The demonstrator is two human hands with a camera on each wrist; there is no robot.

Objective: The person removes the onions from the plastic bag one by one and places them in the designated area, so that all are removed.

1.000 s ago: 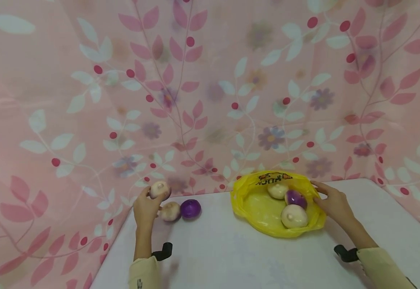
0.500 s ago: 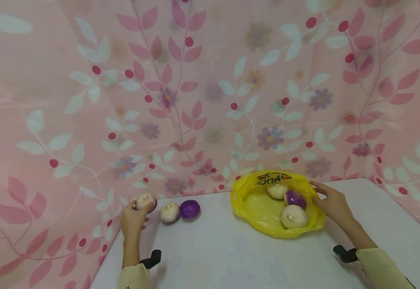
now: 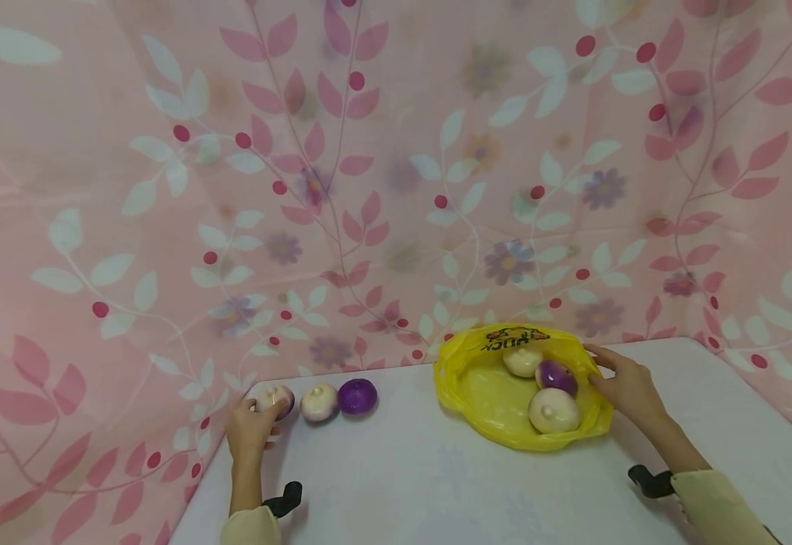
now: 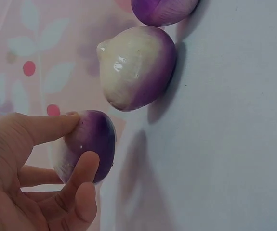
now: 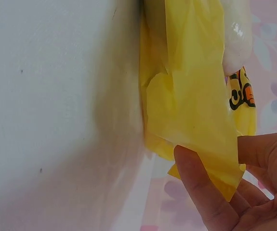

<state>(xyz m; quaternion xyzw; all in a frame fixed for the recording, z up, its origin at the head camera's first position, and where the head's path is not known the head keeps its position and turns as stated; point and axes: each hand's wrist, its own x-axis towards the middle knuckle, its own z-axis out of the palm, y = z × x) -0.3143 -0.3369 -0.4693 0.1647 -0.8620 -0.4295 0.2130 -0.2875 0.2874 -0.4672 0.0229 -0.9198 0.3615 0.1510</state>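
At the far left of the table, my left hand point(image 3: 247, 428) grips a white-and-purple turnip point(image 4: 87, 139) between thumb and fingers; whether it touches the table I cannot tell. Beside it, apart from the held one, sits a turnip with its pale side showing point(image 3: 319, 403), and right of that a purple turnip point(image 3: 357, 397). My right hand point(image 3: 631, 387) pinches the right edge of a yellow plastic bag point(image 5: 196, 86), thumb on one side and fingers on the other. The bag's mouth faces me, with turnips point(image 3: 554, 410) inside, two pale and one purple.
A white cloth point(image 3: 423, 484) covers the table. Behind it hangs a pink floral curtain point(image 3: 396, 189), close to the turnips and the bag. Black wrist mounts point(image 3: 651, 481) stick out from both forearms.
My left hand has carried the turnip left, then lowered it to the table's far left, beside the other two. The right hand and the bag have stayed in place.
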